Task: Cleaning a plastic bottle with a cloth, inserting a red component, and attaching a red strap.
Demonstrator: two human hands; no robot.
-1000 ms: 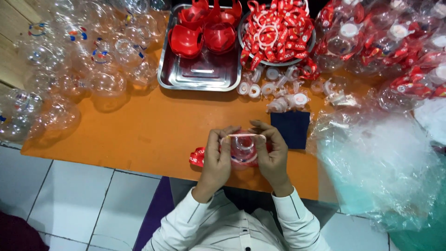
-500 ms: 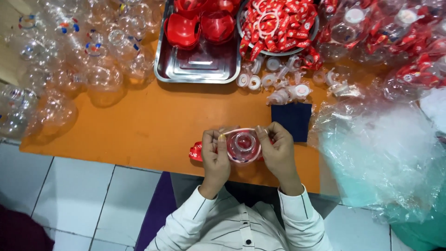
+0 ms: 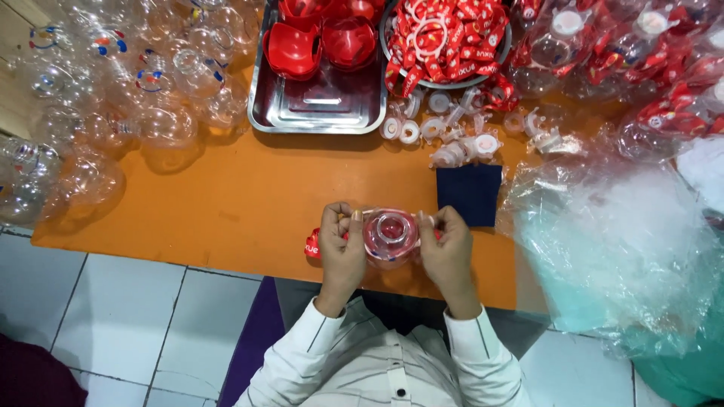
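Both my hands hold a small clear round bottle [image 3: 391, 235] with a red inside, just above the near edge of the orange table [image 3: 241, 203]. My left hand [image 3: 342, 252] grips its left side, my right hand [image 3: 446, 249] its right side. A red strap [image 3: 314, 244] hangs out to the left past my left hand. The bottle's white-rimmed mouth faces up at the camera.
A dark blue cloth [image 3: 469, 194] lies just beyond my right hand. A steel tray [image 3: 320, 102] with red half-shells, a bowl of red straps [image 3: 445, 38] and several white caps [image 3: 441, 136] sit further back. Clear bottles [image 3: 113, 98] are piled at left, plastic bags [image 3: 626, 234] at right.
The view has shifted slightly. My hands have stayed at the table's near edge and turned the bottle so its round mouth faces up more squarely.
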